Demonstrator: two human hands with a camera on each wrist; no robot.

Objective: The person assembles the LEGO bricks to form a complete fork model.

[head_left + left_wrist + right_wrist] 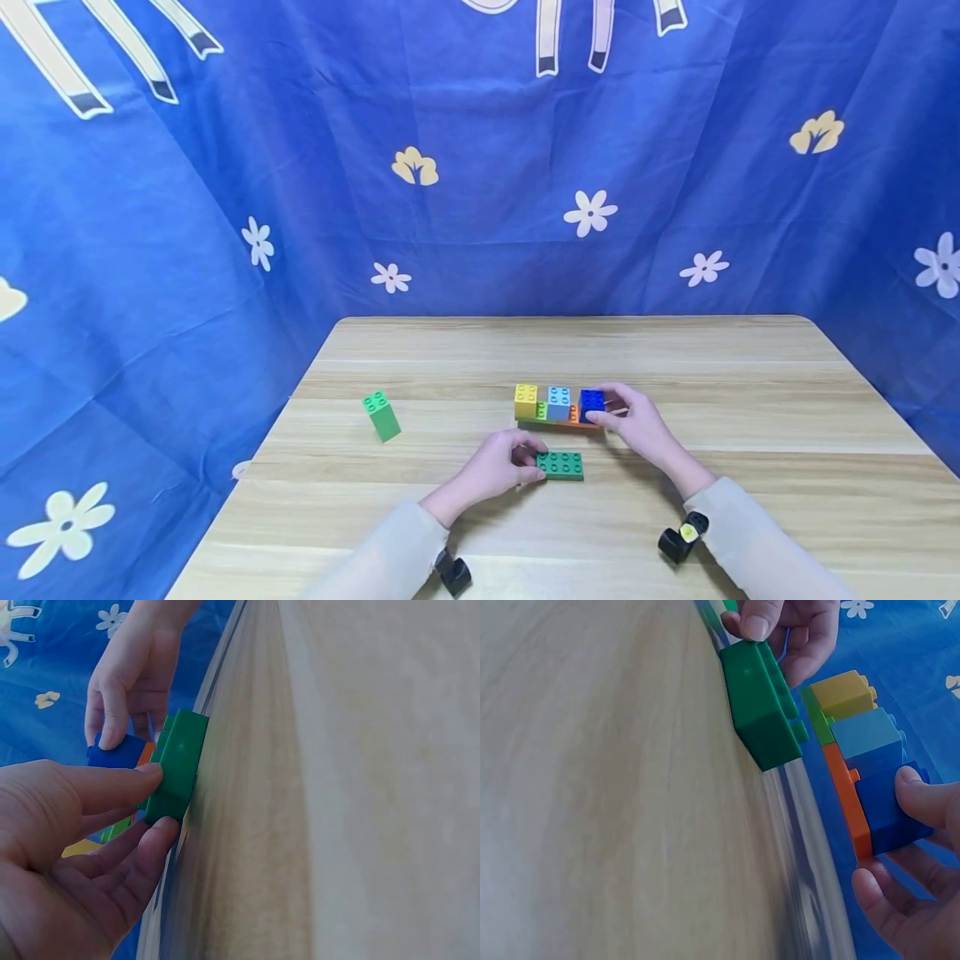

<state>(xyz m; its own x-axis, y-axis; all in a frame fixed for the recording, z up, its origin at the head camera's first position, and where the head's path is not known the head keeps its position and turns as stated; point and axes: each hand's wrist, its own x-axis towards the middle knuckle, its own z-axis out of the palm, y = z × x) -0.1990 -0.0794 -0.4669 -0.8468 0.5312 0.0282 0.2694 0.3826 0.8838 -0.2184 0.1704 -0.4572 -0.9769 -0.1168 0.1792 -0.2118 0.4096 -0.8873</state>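
Note:
In the head view my left hand pinches a dark green brick by its left end, studs up. The left wrist view shows its thumb and fingertips on the brick's sides. My right hand grips a dark blue brick at the right end of a small assembly, thumb on the near side. This assembly has an orange piece and a lime green piece end to end as its base. A light blue brick and a yellow brick stand on it, left of the dark blue one.
A tall green block stands alone on the left of the wooden table. Blue patterned cloth hangs behind the table's back edge and along its sides. A dark band with a mount is on each wrist.

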